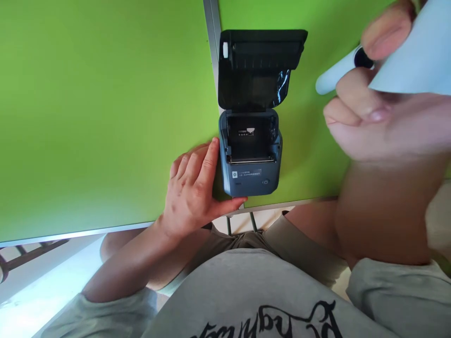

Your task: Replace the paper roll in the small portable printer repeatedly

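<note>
A small dark blue-grey printer (252, 180) rests near the table's front edge, its black lid (259, 70) raised and its inner bay exposed. My left hand (193, 188) lies against the printer's left side and lower corner, its thumb reaching along the front edge. At the upper right, my right hand (369, 103) is closed around a white roll (334, 75) with a dark end. A pale sheet (419, 56) crosses in front of the right hand and hides part of it.
The green table (105, 112) has a grey metal seam (212, 37) running toward the printer. Its metal front edge (105, 231) passes just above my legs.
</note>
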